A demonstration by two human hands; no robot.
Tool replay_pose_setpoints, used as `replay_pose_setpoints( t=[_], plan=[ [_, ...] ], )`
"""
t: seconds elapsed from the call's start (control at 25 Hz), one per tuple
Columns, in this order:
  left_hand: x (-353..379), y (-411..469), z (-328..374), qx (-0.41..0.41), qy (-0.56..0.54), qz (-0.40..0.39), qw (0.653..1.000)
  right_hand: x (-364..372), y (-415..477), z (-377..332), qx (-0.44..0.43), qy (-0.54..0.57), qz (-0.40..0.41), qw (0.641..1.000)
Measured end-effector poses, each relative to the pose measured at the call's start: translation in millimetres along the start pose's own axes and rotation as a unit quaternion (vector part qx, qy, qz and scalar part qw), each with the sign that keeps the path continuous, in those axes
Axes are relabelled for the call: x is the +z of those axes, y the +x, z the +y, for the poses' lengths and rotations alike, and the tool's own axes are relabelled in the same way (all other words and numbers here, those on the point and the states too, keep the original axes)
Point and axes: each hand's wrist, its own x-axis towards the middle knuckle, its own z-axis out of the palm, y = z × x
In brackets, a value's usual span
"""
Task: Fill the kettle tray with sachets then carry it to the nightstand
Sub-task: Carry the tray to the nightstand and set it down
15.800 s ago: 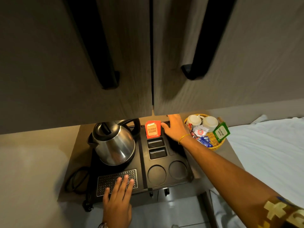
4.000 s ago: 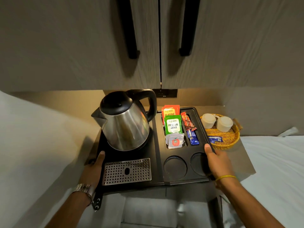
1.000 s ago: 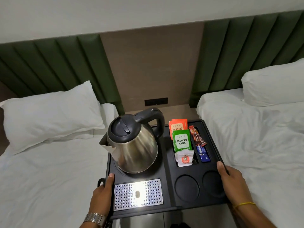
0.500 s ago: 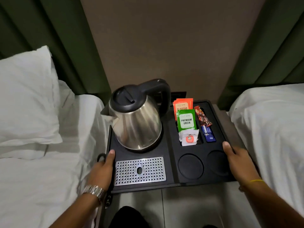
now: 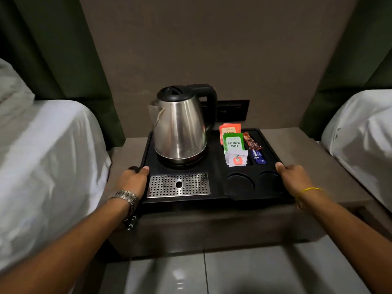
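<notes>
The black kettle tray [image 5: 216, 166] rests on the grey nightstand [image 5: 314, 158] between two beds. A steel kettle [image 5: 180, 128] with a black lid stands on the tray's left half, behind a perforated metal drip grate [image 5: 178, 185]. In the right half's slots stand an orange sachet [image 5: 230, 129], a green sachet [image 5: 234, 143], a white sachet [image 5: 237, 159], a red-brown stick sachet [image 5: 251, 142] and a blue stick sachet [image 5: 258, 157]. My left hand [image 5: 133, 180] grips the tray's left edge. My right hand [image 5: 293, 178] grips its right edge.
White-sheeted beds flank the nightstand, one on the left [image 5: 42, 166] and one on the right [image 5: 360, 136]. A black wall socket plate [image 5: 231, 110] sits behind the kettle. Green padded headboard panels [image 5: 63, 60] stand at both sides. Tiled floor [image 5: 201, 272] lies below.
The tray has gone forward and down onto the nightstand top. My view has dropped lower and closer. Both hands keep their grip on the tray's edges.
</notes>
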Motion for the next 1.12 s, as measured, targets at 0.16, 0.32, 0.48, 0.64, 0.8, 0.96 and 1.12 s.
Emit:
replay_pose_setpoints(
  t=[0.16, 0.32, 0.48, 0.64, 0.8, 0.96, 1.12],
  plan=[
    [24.5, 13.0, -4.0, 0.005, 0.016, 0.014, 1.000, 8.8, 17.9, 2.3, 0.015, -0.001, 0.007, 1.000],
    [35.7, 21.4, -7.1, 0.027, 0.043, 0.049, 0.998, 10.9, 28.5, 6.0, -0.004, 0.004, 0.032, 0.999],
    [42.2, 24.5, -9.6, 0.053, 0.092, 0.053, 0.993, 13.4, 31.2, 14.5, -0.033, 0.003, 0.047, 0.998],
    [44.5, 29.4, -9.9, 0.025, 0.179, 0.020, 0.983, 11.2, 33.0, 14.4, -0.057, -0.044, 0.050, 0.996],
    [42.0, 38.1, -12.0, 0.036, 0.198, -0.038, 0.979, 10.7, 29.3, 11.0, -0.086, -0.122, 0.076, 0.986],
    [45.3, 35.8, -27.5, 0.082, 0.205, 0.022, 0.975, 21.3, 26.4, 12.6, -0.070, -0.167, 0.088, 0.979],
    [45.9, 23.9, -19.6, 0.069, 0.180, 0.010, 0.981, 31.1, 15.5, 14.4, -0.063, -0.184, 0.113, 0.974]
  ],
)
